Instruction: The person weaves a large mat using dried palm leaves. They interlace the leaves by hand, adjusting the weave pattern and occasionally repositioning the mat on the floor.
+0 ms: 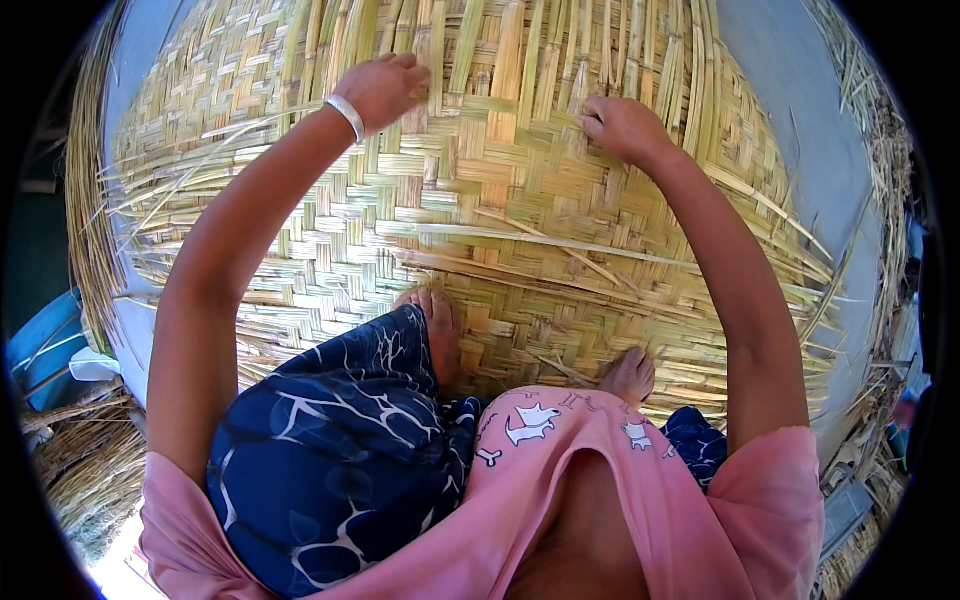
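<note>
A large mat of flat, split cane strips (395, 190) lies under me, tightly woven near my feet. Beyond my hands, long loose strips (510, 60) run lengthwise away from me. My left hand (385, 92), with a pale band on its wrist, is closed at the weave's far edge, its fingers curled on a strip. To the right, at about the same distance, my right hand (625, 130) is closed too, thumb and fingers pinched on a strip. A crosswise strip (490, 103) shows between the hands. Their grip is partly hidden and slightly blurred.
My bare feet (630, 376) rest on the mat. Loose strips (560, 240) lie across it, and strip ends stick out along both sides. Bundles of thin stalks (90, 200) stand at the left, near a blue container (50, 345). More dry stalks (880, 130) line the right edge.
</note>
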Motion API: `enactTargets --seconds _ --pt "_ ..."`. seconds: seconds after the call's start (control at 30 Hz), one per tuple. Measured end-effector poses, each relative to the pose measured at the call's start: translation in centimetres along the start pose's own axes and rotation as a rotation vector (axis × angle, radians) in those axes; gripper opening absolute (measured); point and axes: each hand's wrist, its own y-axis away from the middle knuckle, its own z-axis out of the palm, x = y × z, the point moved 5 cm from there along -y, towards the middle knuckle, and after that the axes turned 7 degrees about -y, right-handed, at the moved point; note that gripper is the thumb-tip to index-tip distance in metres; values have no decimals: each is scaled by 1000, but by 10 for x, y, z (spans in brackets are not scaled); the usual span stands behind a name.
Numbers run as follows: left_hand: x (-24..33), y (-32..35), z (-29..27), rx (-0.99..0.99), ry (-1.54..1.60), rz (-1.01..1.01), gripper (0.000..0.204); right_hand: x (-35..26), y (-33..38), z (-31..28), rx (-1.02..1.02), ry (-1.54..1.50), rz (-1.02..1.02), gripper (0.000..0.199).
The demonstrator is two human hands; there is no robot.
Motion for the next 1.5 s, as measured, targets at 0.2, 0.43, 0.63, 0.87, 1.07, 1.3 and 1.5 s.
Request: enactTargets --seconds 0.2,0.43,0.63,0.87,1.07,1.3,1.5 --pt "50 -2 5 27 -99 135 48 10 5 -11 -36 -95 -53 27" --pt "80 -45 -24 -225 -345 344 30 49 46 -28 -146 -573 213 24" --pt "160 -90 -45 115 375 331 23 36 63 -33 -130 -724 143 22" --pt "161 -96 -49 32 556 62 22 74 38 -39 109 -952 264 41" --pt "144 -95 -31 96 822 -241 31 79 -3 -38 254 -960 304 57" --pt "139 -97 -3 -17 1279 -541 29 94 -36 -34 162 -1066 428 50" --pt "139 -100 1 -58 1342 -538 31 83 -30 -39 198 -1163 324 45"
